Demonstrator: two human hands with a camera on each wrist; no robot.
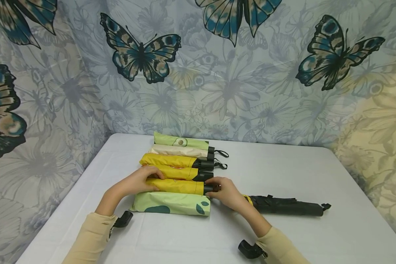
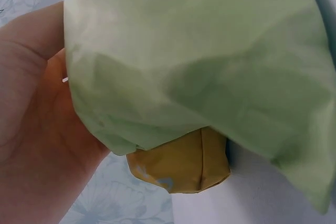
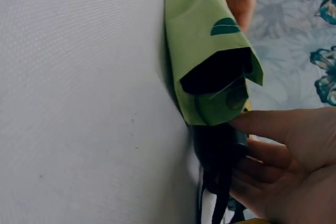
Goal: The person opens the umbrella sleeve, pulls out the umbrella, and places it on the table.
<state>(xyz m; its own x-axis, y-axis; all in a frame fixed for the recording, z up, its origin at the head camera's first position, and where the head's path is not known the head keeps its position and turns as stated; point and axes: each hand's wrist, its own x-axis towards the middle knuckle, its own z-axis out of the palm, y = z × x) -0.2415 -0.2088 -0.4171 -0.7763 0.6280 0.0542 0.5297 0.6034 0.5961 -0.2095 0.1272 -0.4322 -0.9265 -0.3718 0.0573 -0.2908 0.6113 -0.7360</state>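
Folded umbrellas lie side by side in a row on the table. My left hand point(image 1: 142, 180) grips the left end of the front yellow umbrella point(image 1: 178, 186), its thumb on the near side. At the other end, my right hand point(image 1: 227, 191) holds that umbrella's black handle point(image 3: 218, 142), thumb and fingers around it. A light green umbrella sleeve point(image 1: 171, 204) with dark leaf shapes lies directly in front of the yellow one. It hides much of the left hand's grip in the left wrist view. The sleeve's dark open end shows in the right wrist view.
Behind lie two more yellow umbrellas point(image 1: 168, 160), a cream umbrella point(image 1: 179, 150) and a green avocado-print umbrella point(image 1: 166, 139). A black folded umbrella point(image 1: 283, 205) with a yellow band lies to the right of the right hand. Butterfly-print fabric point(image 1: 198, 99) hangs behind the white table point(image 1: 283, 168).
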